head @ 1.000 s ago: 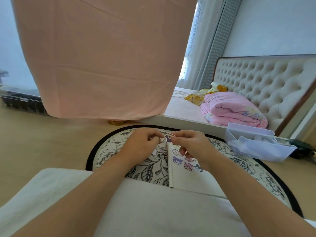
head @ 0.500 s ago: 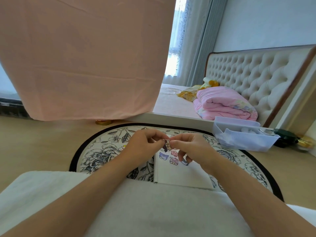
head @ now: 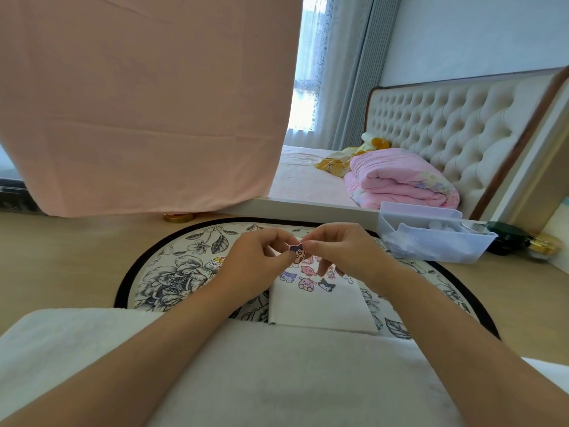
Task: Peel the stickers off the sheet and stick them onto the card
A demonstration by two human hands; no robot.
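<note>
A small cartoon sticker with a dark-haired face is held in the air between my two hands. My left hand pinches its left edge with thumb and forefinger. My right hand pinches its right edge, with the other fingers curled below. Just under the hands lies the white card, flat on the mat, with several small character stickers stuck along its far end. My fingers hide the far edge of the card. No sticker sheet is plainly visible.
The card rests on a round floral mat with a black rim; one loose sticker lies on it at the left. A white towel covers my lap. A clear plastic bin and dark jar stand right, a bed behind.
The sticker stays pinched between both hands, which have barely moved above the card. My head has turned, so the bed and bin sit further right in view.
</note>
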